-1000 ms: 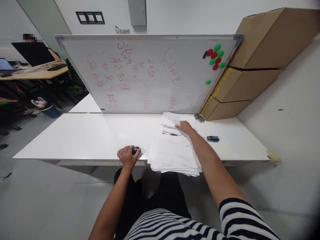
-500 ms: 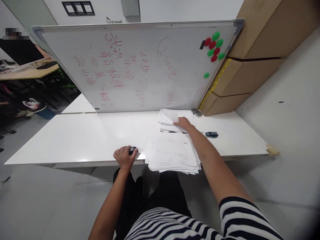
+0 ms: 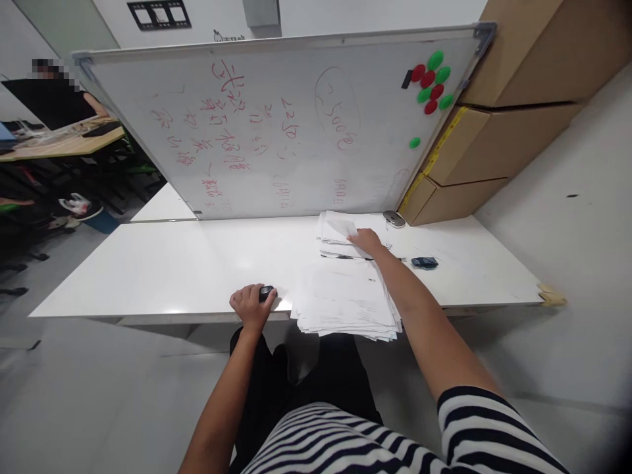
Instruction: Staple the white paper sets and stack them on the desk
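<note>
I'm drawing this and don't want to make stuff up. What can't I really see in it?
All in the head view:
Black object: whole shape, partly covered by the left hand's grip.
Nearer papers: right edge, partly behind the right forearm; print, too small.
Top cardboard box: cut off by the picture's top edge.
Co-worker: mostly hidden by the black monitor.
</note>
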`<move>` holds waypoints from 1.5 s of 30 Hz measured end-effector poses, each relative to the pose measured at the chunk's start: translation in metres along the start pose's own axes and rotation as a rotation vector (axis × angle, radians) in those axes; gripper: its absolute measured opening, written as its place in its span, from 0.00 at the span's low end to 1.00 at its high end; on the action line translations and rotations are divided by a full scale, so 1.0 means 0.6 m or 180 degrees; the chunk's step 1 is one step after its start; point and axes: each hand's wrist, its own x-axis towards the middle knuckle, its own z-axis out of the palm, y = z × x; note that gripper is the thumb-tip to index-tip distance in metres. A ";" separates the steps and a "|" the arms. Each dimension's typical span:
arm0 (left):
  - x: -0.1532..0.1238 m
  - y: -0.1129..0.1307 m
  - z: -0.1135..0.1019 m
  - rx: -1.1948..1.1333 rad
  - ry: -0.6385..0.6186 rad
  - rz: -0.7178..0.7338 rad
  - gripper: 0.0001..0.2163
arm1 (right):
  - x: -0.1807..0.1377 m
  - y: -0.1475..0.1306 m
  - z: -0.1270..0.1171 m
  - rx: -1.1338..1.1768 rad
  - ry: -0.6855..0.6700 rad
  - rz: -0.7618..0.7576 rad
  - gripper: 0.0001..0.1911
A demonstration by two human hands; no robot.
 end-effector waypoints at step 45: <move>-0.007 0.000 -0.011 -0.0281 -0.0044 -0.0029 0.15 | -0.156 -0.093 -0.131 0.0342 0.1193 -0.0319 0.26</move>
